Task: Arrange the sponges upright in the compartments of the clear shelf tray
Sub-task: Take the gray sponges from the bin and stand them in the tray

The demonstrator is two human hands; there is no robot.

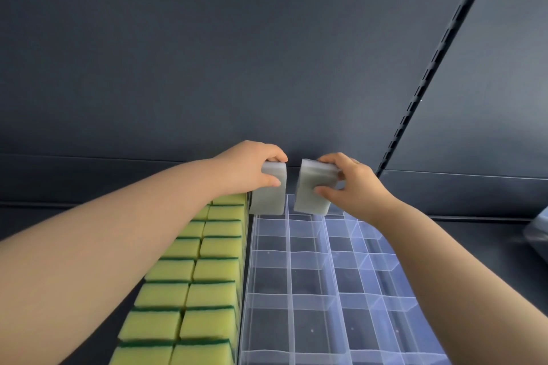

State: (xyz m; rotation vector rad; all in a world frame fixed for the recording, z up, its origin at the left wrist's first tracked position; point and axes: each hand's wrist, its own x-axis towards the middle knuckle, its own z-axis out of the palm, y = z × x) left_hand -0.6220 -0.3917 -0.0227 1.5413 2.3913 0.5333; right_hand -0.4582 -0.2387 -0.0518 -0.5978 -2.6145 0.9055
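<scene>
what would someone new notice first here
The left hand grips the left white sponge and the right hand the right white sponge, both on end at the back row of the clear tray. Packed rows of yellow-green sponges run along the tray's left side.

Sponge rows (192,275) lie just left of the tray (289,275), at whose far end the left sponge (268,201), in the left hand (252,167), stands beside the right sponge (311,198), in the right hand (353,184)

Two pale grey sponges (268,198); one clear tray (311,258); yellow-and-green sponges (216,270) in two columns, eight showing in the right, the left column partly hidden.
</scene>
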